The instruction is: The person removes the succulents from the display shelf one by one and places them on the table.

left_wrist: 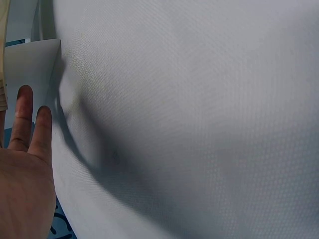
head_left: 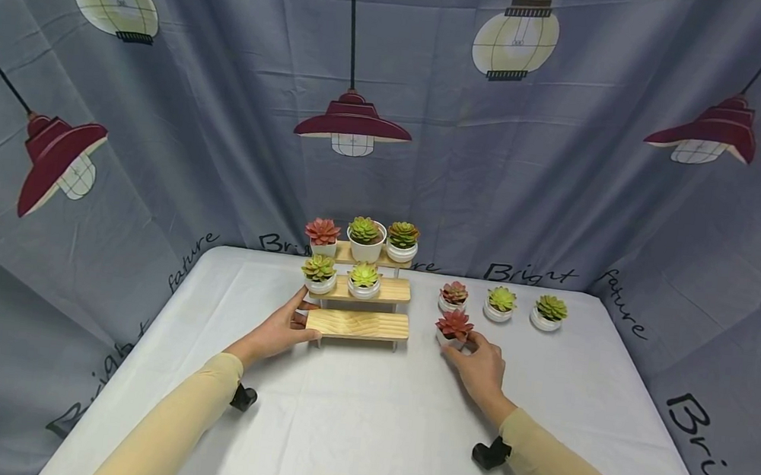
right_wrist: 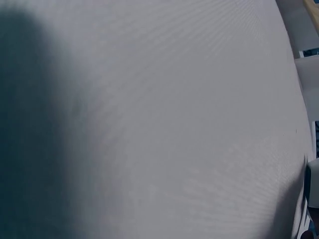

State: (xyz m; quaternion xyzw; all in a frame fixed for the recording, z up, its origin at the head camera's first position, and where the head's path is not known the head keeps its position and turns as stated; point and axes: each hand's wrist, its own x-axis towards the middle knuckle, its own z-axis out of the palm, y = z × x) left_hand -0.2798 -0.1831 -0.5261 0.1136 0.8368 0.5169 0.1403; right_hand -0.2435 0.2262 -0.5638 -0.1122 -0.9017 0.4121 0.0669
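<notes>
A three-step wooden stand [head_left: 358, 326] holds two potted succulents on its middle step and three on the top one; the lowest step is bare. At the stand's left end, the left hand [head_left: 278, 331] touches the lowest step with its thumb in front and fingers behind. In the left wrist view, two fingers of that hand [left_wrist: 27, 169] extend beside the stand's side. The right hand [head_left: 480, 366] pinches the white pot of a red succulent [head_left: 454, 326], right of the stand. Only the pot's edge [right_wrist: 314, 184] shows in the right wrist view.
Behind the held plant stands a reddish succulent [head_left: 453, 296], with two green ones [head_left: 501, 303] [head_left: 548, 312] to its right. All are on the white-covered table [head_left: 361, 434]. A printed grey-blue curtain [head_left: 413, 179] hangs behind and along both sides.
</notes>
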